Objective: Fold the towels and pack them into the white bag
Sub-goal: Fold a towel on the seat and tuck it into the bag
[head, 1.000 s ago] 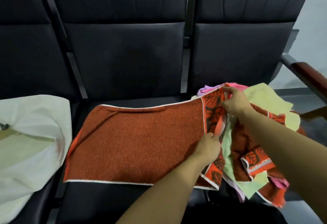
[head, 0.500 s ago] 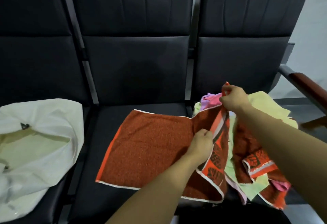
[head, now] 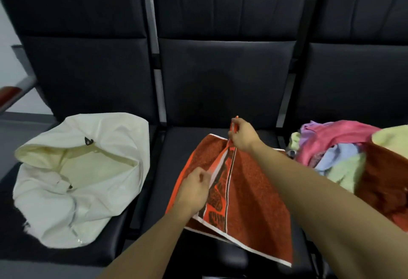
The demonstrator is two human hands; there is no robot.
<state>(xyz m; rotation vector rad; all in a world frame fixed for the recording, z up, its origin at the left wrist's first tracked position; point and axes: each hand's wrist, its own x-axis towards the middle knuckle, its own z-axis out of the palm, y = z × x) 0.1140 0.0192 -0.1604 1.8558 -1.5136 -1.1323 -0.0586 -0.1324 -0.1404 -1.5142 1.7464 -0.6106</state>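
Note:
An orange-brown towel (head: 254, 192) with a white edge and a leaf-patterned border lies on the middle seat, its right end doubled over toward the left. My left hand (head: 195, 187) pinches the near corner of that end. My right hand (head: 241, 134) pinches the far corner, lifted a little above the seat. The white bag (head: 75, 177) sits open and slumped on the left seat. A pile of towels (head: 344, 153), pink, lilac, blue, pale green and orange-brown, lies on the right seat.
Three dark padded seats (head: 220, 93) stand in a row with tall backrests. A wooden armrest (head: 8, 93) juts out at the far left. Metal frame posts (head: 160, 93) run between the seats.
Both hands have carried the towel's patterned end leftward over the rest of the towel, halving its spread. The view has swung left, so the bag is now fully in sight.

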